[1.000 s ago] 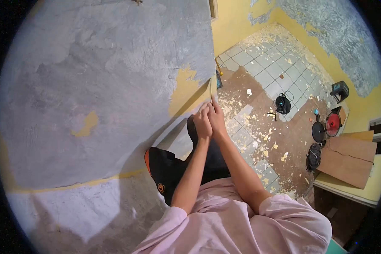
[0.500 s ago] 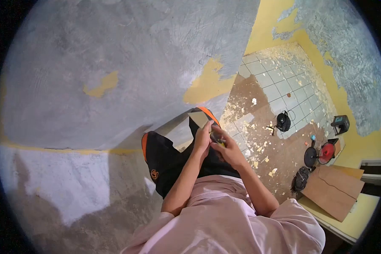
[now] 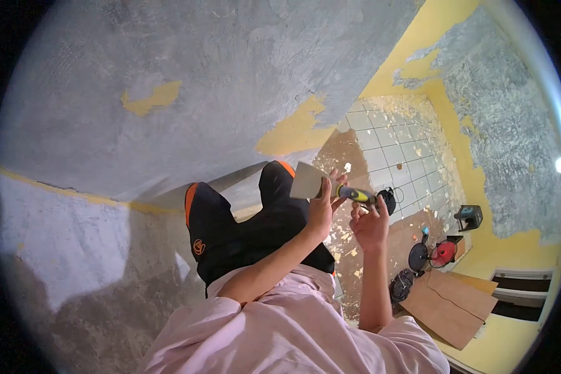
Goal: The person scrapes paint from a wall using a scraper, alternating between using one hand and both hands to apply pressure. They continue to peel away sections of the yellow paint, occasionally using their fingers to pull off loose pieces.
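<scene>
A putty knife (image 3: 358, 194) with a wide flat blade and a yellow and dark handle lies across in front of my lap. My left hand (image 3: 321, 215) is closed on it where the blade meets the handle, the thumb pressing on the blade. At the far end of the handle, my right hand (image 3: 371, 225) has its fingers bent around the tip; part of that contact is hidden. My knees, in black trousers (image 3: 249, 240) with orange trim, are just left of the blade.
A grey scraped wall (image 3: 199, 81) with yellow paint patches rises close ahead. Paint flakes litter the tiled floor (image 3: 411, 146). To the right are a black cable bundle (image 3: 386, 201), a dark stool (image 3: 469, 217), a red fan-like object (image 3: 444, 254), a black bag (image 3: 402, 285) and a brown board (image 3: 449, 302).
The putty knife has turned so its handle shows, pointing right. My hands have moved rightward and farther apart along it, and my view has swung to the right.
</scene>
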Demonstrator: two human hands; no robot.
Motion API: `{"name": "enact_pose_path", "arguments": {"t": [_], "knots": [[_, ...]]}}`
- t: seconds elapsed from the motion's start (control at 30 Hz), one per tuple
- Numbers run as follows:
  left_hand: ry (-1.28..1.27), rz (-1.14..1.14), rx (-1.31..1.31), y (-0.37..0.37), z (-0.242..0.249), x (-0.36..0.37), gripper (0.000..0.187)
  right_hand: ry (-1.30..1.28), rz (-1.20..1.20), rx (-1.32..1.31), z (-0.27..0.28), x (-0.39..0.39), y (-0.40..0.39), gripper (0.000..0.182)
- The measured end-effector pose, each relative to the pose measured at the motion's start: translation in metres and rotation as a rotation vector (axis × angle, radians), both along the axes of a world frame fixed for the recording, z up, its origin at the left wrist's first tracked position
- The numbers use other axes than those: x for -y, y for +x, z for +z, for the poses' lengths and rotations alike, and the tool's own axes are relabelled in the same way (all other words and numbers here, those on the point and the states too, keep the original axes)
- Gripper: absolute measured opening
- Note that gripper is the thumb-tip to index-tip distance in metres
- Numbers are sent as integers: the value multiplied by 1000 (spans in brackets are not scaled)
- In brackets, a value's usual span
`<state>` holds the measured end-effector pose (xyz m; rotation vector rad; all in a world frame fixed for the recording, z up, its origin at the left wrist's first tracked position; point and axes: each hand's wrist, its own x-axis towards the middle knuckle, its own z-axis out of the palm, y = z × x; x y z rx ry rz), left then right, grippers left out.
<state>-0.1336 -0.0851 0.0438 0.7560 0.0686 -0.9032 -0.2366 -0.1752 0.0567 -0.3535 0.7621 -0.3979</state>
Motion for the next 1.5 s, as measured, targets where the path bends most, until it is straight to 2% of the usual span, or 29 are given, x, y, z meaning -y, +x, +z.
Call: {"name": "enact_pose_path", "arguments": {"t": [0.07, 0.17, 0.2, 0.27, 0.3, 0.33, 0.4, 0.43, 0.47, 0.53, 0.57, 0.6, 0.67, 0.7, 0.77, 0.8, 0.87, 0.9, 0.97, 1.0, 1.07, 1.1, 1.2, 1.23, 1.27, 1.33, 1.37, 1.4, 1.5], "knots": [[-1, 24, 65, -5, -7, 4, 53, 94, -289, -24, -7, -14, 10, 39], [9, -26, 124, -14, -15, 3, 53, 74, -412, 50, -18, -31, 35, 38], [-4, -61, 157, -16, -18, 0, 53, 93, -423, 56, -30, -27, 40, 38], [5, -56, 190, -16, -24, -8, 53, 198, -210, 353, -56, -8, 49, 34], [-3, -41, 218, -12, -23, -14, 53, 230, -235, 265, -43, -7, 59, 31], [-3, 5, 98, -10, -22, -22, 47, 116, -333, 192, -30, -9, 69, 33], [50, -228, -164, -3, -38, -60, 38, -24, -400, 164, -18, 14, 73, 33], [140, -358, -338, 3, -53, -85, 30, -125, -381, 231, -12, 34, 69, 32], [98, -426, -393, 11, -63, -107, 30, -228, -360, 301, -6, 55, 67, 32], [381, -428, -192, 40, -34, -139, 34, -462, -450, 431, 17, 81, 64, 33], [532, -429, 73, 60, -33, -151, 32, -506, -528, 485, 30, 94, 64, 32], [638, -162, 243, 71, -8, -151, 27, -554, -603, 537, 43, 104, 64, 31], [753, 147, 660, 113, 21, -148, 21, -628, -706, 503, 76, 105, 71, 33], [683, 313, 911, 127, 40, -142, 19, -709, -792, 475, 87, 103, 78, 35], [751, 539, 1518, 159, 60, -128, 14, -708, -841, 495, 89, 96, 93, 34], [750, 549, 1517, 179, 66, -118, 14, -701, -898, 511, 86, 94, 102, 34], [620, 645, 2393, 211, 74, -103, 7, -708, -929, 548, 61, 79, 142, 34], [625, 645, 2387, 213, 71, -102, 7, -610, -1089, 188, 38, 68, 190, 30], [865, 725, 2697, 220, 62, -99, 6, -449, -708, 322, 41, 20, 222, 31], [854, 731, 2710, 226, 61, -98, 6, -446, -718, 332, 40, 23, 212, 31], [801, 716, 2711, 228, 56, -106, 5, -530, -851, 559, 41, 40, 175, 30], [783, 714, 2728, 227, 59, -104, 4, -534, -935, 589, 61, 45, 163, 30], [834, 728, 2719, 225, 60, -101, 4, -482, -979, 412, 74, 47, 196, 30], [834, 736, 2715, 225, 58, -99, 4, -493, -954, 388, 79, 49, 195, 22], [814, 723, 2718, 224, 56, -101, 4, -492, -957, 389, 87, 49, 184, 22], [792, 712, 2739, 230, 59, -101, 5, -644, -951, 582, 99, 50, 162, 27], [803, 737, 2747, 230, 59, -99, 5, -742, -955, 662, 98, 52, 164, 23], [815, 762, 2749, 228, 58, -99, 5, -525, -866, 546, 93, 39, 188, 21], [810, 722, 2740, 229, 55, -103, 5, -677, -622, 510, 94, 15, 208, 18]]}}
